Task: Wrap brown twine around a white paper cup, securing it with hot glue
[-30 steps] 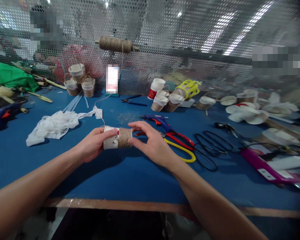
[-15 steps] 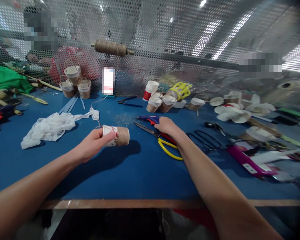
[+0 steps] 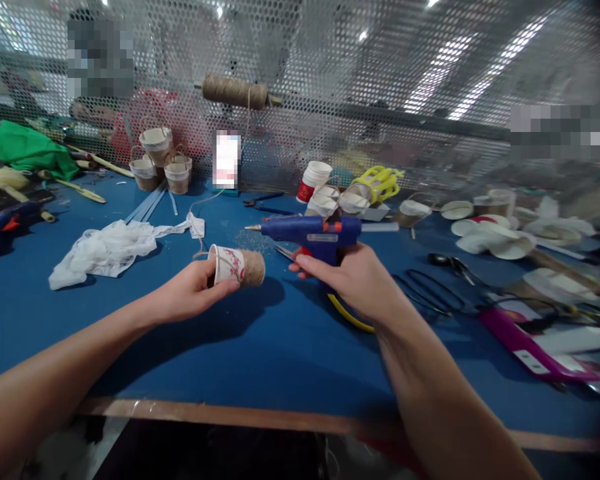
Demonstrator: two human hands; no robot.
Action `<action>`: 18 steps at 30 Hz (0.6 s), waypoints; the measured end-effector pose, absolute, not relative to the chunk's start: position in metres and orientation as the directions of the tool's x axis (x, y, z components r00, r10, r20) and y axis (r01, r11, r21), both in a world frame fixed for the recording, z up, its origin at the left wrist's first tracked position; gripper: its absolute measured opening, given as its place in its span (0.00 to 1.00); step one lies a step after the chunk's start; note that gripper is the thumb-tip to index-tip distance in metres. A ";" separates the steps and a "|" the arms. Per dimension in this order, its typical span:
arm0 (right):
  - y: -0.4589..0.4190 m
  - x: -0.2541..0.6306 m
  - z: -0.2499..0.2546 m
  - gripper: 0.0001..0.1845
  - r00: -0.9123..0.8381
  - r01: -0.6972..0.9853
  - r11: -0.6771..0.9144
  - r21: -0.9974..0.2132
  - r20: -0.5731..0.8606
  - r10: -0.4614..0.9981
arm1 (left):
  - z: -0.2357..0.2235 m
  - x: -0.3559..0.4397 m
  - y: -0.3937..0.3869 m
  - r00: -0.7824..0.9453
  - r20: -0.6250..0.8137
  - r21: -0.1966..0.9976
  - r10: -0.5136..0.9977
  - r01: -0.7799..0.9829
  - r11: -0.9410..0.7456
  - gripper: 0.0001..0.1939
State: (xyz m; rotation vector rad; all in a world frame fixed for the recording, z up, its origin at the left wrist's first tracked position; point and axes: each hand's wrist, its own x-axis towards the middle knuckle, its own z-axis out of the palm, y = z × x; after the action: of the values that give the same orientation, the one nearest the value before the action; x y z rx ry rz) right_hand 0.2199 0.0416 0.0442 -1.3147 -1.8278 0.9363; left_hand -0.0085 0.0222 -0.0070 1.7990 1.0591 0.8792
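Note:
A white paper cup [image 3: 229,263] with red print lies sideways in my left hand [image 3: 195,291], fingers closed round its rim end. Brown twine wraps the cup's base end, and a loose strand runs from the cup toward the twine spool [image 3: 235,92] at the back. My right hand [image 3: 353,277] grips the handle of a blue hot glue gun [image 3: 305,231], lifted above the table with its nozzle pointing left. The gun is a short way up and right of the cup, apart from it. Beneath the gun and hand, scissors with yellow handles [image 3: 350,316] are partly hidden.
Crumpled white gauze [image 3: 107,250] lies on the left. Twine-covered cup baskets [image 3: 156,148] stand behind it, near a phone [image 3: 227,160]. White cups [image 3: 316,177] and a yellow plastic piece [image 3: 380,184] stand at the back. A purple power strip [image 3: 527,343] lies at right.
My right hand has taken up the glue gun and raised it off the table, nearer to me. The cup in my left hand has tilted slightly. The view has shifted a little left.

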 end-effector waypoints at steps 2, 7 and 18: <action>0.037 0.218 0.040 0.12 -0.303 0.446 0.264 -0.855 0.134 0.944 | -0.008 -0.008 0.023 0.380 0.145 0.893 0.914 0.348 -0.286 0.11; 0.030 0.216 0.036 0.11 -0.374 0.400 0.275 -0.874 0.118 0.920 | -0.007 -0.007 0.024 0.353 0.154 0.890 0.923 0.356 -0.285 0.10; 0.024 0.213 0.034 0.11 -0.364 0.672 0.472 -0.571 0.301 0.881 | -0.009 -0.011 0.028 0.387 0.218 0.828 0.896 0.413 -0.380 0.11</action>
State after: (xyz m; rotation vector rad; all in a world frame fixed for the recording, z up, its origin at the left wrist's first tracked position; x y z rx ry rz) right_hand 0.2125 0.0243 0.0339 -1.2824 -2.1471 0.4755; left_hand -0.0113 0.0282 -0.0090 1.9572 1.1213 0.8931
